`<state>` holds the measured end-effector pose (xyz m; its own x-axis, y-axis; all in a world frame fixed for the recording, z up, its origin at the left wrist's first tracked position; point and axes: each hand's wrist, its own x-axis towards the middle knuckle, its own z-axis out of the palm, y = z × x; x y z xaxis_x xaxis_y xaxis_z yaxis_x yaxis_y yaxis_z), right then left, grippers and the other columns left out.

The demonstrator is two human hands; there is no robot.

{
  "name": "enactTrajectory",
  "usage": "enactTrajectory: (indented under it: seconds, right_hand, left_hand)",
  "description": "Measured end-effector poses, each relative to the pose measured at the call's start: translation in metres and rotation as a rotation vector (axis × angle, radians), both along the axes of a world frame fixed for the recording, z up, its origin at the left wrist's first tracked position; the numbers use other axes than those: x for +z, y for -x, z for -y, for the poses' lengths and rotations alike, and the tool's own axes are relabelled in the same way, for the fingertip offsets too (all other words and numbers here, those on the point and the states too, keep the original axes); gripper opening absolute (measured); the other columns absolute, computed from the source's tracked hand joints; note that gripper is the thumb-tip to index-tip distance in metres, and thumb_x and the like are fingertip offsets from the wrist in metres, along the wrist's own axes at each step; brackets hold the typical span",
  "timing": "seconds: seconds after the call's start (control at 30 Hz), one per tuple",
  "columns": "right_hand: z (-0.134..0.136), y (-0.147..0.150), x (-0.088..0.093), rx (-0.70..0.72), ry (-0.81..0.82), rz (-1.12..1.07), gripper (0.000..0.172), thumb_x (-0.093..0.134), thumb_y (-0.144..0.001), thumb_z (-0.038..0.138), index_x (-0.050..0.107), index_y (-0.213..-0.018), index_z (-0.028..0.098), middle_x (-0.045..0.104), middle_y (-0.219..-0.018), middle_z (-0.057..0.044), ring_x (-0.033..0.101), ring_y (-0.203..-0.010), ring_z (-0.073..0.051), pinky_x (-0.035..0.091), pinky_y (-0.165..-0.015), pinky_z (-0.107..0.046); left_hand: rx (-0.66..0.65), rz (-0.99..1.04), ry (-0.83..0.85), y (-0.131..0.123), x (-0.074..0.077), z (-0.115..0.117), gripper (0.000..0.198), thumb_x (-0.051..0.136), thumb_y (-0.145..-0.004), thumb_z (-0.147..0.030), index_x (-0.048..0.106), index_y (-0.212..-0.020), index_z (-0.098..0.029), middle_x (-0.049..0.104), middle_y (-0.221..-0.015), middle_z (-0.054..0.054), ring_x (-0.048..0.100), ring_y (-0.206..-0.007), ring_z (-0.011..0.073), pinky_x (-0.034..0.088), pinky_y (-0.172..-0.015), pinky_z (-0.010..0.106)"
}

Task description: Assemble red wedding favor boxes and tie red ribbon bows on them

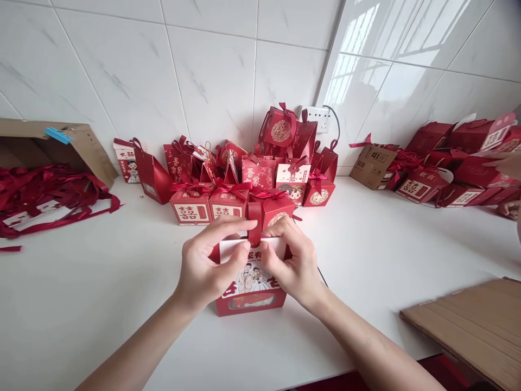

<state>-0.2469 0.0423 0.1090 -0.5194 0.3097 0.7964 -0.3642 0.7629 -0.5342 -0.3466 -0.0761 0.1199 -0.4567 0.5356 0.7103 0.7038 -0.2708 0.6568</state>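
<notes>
A red and white gift box [251, 293] with a cartoon couple on its front stands on the white table [101, 304] in front of me. My left hand [205, 266] and my right hand [291, 260] both pinch at its top, where a red ribbon [254, 227] stands up between the fingertips. The fingers of both hands are closed on the ribbon and the box's top flaps. Just behind the box is a cluster of several finished red gift boxes [252, 179] with bows.
A pile of loose red ribbons [44, 198] lies at the left before an open cardboard box [52, 144]. More red boxes [451, 163] are stacked at the right, where another person's hand [504, 163] reaches in. A flat piece of cardboard [476, 320] lies at the near right edge.
</notes>
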Motion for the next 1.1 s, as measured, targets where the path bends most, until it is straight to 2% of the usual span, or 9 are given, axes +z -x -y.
enactTrajectory:
  seconds: [0.2,0.4,0.6,0.73,0.87,0.97,1.03,1.1]
  right_hand:
    - [0.0,-0.001,0.0,0.001,-0.021,-0.025,0.008,0.055,-0.085,0.019,0.051,-0.078,0.021,0.048,-0.069,0.003,0.045,-0.061,-0.011,0.037,-0.056,-0.025]
    - [-0.001,-0.002,0.003,0.026,-0.018,0.024,0.01,0.053,-0.086,0.018,0.05,-0.077,0.021,0.048,-0.069,0.003,0.044,-0.061,-0.011,0.037,-0.055,-0.025]
    - [-0.004,-0.003,0.002,0.071,-0.011,0.056,0.008,0.053,-0.088,0.019,0.051,-0.08,0.021,0.05,-0.072,0.002,0.047,-0.064,-0.012,0.038,-0.058,-0.026]
    - [-0.004,-0.004,0.003,0.07,-0.026,0.036,0.008,0.053,-0.087,0.018,0.051,-0.079,0.021,0.051,-0.073,0.001,0.048,-0.065,-0.012,0.038,-0.059,-0.026]
    - [-0.005,-0.003,0.003,0.084,-0.013,0.051,0.009,0.054,-0.087,0.019,0.052,-0.078,0.021,0.052,-0.072,0.002,0.048,-0.065,-0.012,0.038,-0.059,-0.026]
    - [-0.01,-0.002,-0.001,0.076,0.129,0.052,0.008,0.054,-0.088,0.023,0.056,-0.08,0.021,0.056,-0.075,0.001,0.051,-0.068,-0.013,0.04,-0.062,-0.026]
    - [-0.018,-0.001,-0.003,0.026,0.369,-0.039,0.01,0.055,-0.088,0.029,0.057,-0.081,0.022,0.056,-0.075,0.002,0.05,-0.066,-0.013,0.039,-0.06,-0.026]
    - [-0.028,0.001,-0.004,-0.026,0.636,-0.206,0.015,0.057,-0.086,0.036,0.055,-0.078,0.022,0.051,-0.07,0.003,0.045,-0.06,-0.012,0.036,-0.056,-0.024]
  left_hand:
    - [0.0,-0.03,-0.025,0.0,0.0,-0.001,0.026,0.062,-0.077,-0.013,0.069,-0.099,-0.024,0.068,-0.098,-0.001,0.065,-0.09,0.0141,0.055,-0.077,0.022]
    - [0.036,0.067,-0.001,0.001,-0.002,0.001,0.022,0.064,-0.075,-0.013,0.07,-0.093,-0.024,0.07,-0.082,-0.003,0.066,-0.073,0.0104,0.054,-0.065,0.016]
    - [0.017,0.13,0.04,0.001,0.0,0.002,0.017,0.064,-0.074,-0.014,0.069,-0.088,-0.022,0.068,-0.073,-0.004,0.065,-0.067,0.0096,0.052,-0.059,0.015]
    - [-0.02,0.213,0.029,-0.002,0.003,0.0,0.029,0.065,-0.073,-0.016,0.059,-0.101,-0.021,0.064,-0.07,-0.004,0.064,-0.065,0.0111,0.052,-0.057,0.017]
    - [-0.076,0.274,-0.001,-0.003,0.002,-0.002,0.029,0.064,-0.075,-0.018,0.049,-0.099,-0.022,0.064,-0.072,-0.003,0.065,-0.067,0.0131,0.052,-0.058,0.02]
    - [-0.171,0.269,-0.025,0.004,-0.005,-0.004,0.042,0.064,-0.078,-0.026,0.042,-0.114,-0.024,0.066,-0.091,0.003,0.067,-0.082,0.0167,0.055,-0.067,0.026]
    - [-0.228,0.25,-0.067,0.011,-0.013,-0.007,0.061,0.066,-0.076,-0.037,0.035,-0.126,-0.025,0.061,-0.115,0.01,0.062,-0.105,0.0225,0.053,-0.086,0.036]
    - [-0.212,0.25,-0.07,0.015,-0.02,-0.01,0.08,0.069,-0.071,-0.046,0.028,-0.135,-0.025,0.048,-0.134,0.014,0.047,-0.125,0.0282,0.04,-0.105,0.045]
